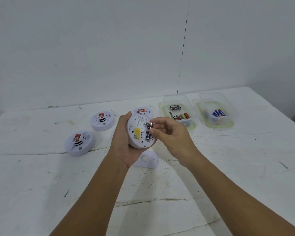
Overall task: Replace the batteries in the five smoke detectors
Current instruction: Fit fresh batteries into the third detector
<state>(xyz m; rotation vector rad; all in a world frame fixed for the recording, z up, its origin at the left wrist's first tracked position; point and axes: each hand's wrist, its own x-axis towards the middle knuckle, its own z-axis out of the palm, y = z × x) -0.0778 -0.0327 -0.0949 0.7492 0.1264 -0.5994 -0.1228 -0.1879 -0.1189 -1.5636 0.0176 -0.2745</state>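
My left hand (123, 147) grips a white round smoke detector (138, 132) above the table, its back with a yellow label turned up toward me. My right hand (170, 132) pinches a black battery (149, 131) at the detector's open battery slot. A white mounting plate (147, 160) lies on the table just below the held detector. Three more detectors rest face up on the table: one at the left front (79, 143), one behind it (102, 120), and one (142, 111) partly hidden behind the held one.
A clear plastic box (179, 111) holding several black and red batteries stands at the back right. Beside it, further right, another clear box (216, 111) holds blue batteries. The white table (160, 193) is scuffed; a grey wall rises behind it.
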